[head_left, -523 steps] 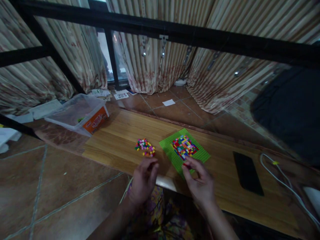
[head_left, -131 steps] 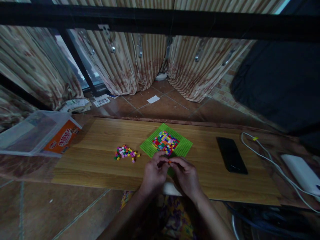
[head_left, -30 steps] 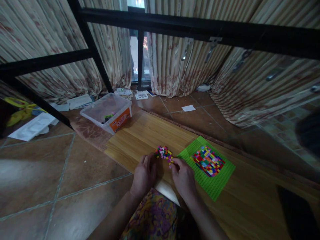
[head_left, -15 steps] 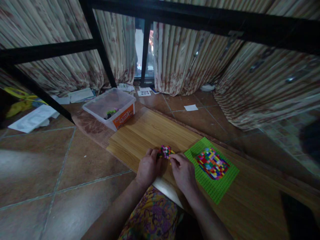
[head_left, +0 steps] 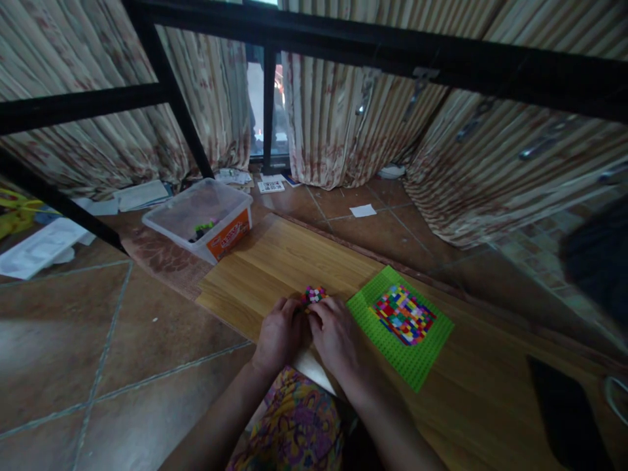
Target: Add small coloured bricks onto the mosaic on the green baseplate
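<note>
Over the wooden tabletop (head_left: 289, 252), my left hand (head_left: 279, 332) and my right hand (head_left: 337, 335) come together with bent fingers. Just beyond their fingertips is a small cluster of multicoloured toy bricks (head_left: 314, 294); whether they are joined or loose I cannot tell. My right thumb and finger are pinched at the near right edge of the cluster, on a small brick mostly hidden by the fingers. The curled left fingers meet it from the left, and what they hold is hidden. Right of my hands lies a green baseplate (head_left: 417, 369) bearing a dense patch of coloured bricks (head_left: 405, 314).
A clear plastic box (head_left: 196, 209) with an orange label and a few pieces inside stands at the table's far left end. A dark flat object (head_left: 564, 405) lies at the right. Black metal bars (head_left: 343, 33) cross in front of striped curtains (head_left: 338, 124). Papers (head_left: 363, 210) lie on the tiled floor.
My right hand has moved closer to my left, so their fingertips now nearly meet at the brick cluster. The whole view has shifted slightly, with the scene sliding left.
</note>
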### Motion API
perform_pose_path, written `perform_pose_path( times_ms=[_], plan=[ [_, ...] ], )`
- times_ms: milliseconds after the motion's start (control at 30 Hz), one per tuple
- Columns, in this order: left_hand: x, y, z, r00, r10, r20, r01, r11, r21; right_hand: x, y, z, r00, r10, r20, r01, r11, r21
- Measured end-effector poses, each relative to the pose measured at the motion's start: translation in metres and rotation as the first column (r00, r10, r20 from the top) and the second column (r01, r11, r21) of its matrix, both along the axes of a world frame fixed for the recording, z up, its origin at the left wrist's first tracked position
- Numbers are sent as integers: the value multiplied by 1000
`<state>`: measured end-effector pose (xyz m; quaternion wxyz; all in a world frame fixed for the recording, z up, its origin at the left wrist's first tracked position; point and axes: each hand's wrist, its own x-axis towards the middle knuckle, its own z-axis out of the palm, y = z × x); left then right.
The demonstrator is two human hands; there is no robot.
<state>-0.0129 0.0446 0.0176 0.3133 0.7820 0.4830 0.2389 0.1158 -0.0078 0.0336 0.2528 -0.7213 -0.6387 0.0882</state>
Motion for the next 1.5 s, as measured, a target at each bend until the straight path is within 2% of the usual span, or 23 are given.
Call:
perform_pose_path(
  times_ms=[133, 267, 433, 567, 833, 1100, 1267, 1400, 1500],
  plan=[
    [-1, -1, 2, 999, 17, 49, -17, 1000, -8, -3, 9, 2, 998, -57, 29, 57, 998, 6],
    [-7, -2, 2, 993, 66, 99, -64, 998, -18, -15, 18, 5, 987, -135, 90, 142, 988, -65],
    [-14, 0, 2, 989, 121, 88, -115, 991, -74, -25, 24, 8, 965, -240, 105, 250, 963, -99],
    [-12, 1, 7, 986, 150, 65, -145, 986, -84, -28, 27, 12, 955, -277, 106, 290, 947, -135],
    [-9, 2, 13, 981, 194, -7, -194, 975, -108, -27, 30, 15, 960, -261, 97, 271, 956, -111],
    [-7, 1, 11, 993, 114, -10, -114, 992, -48, -25, 34, 9, 964, -247, 98, 255, 963, -82],
    [-6, 0, 6, 996, 94, 2, -94, 995, 12, -10, 16, 9, 967, -256, 9, 256, 966, 38],
    [-3, -4, 2, 993, 119, 11, -119, 993, 6, 15, -9, 5, 951, -297, -87, 302, 952, 50],
    [0, -7, 1, 991, 128, 35, -127, 992, -9, 22, -23, 1, 957, -250, -147, 261, 964, 56]
  ],
)
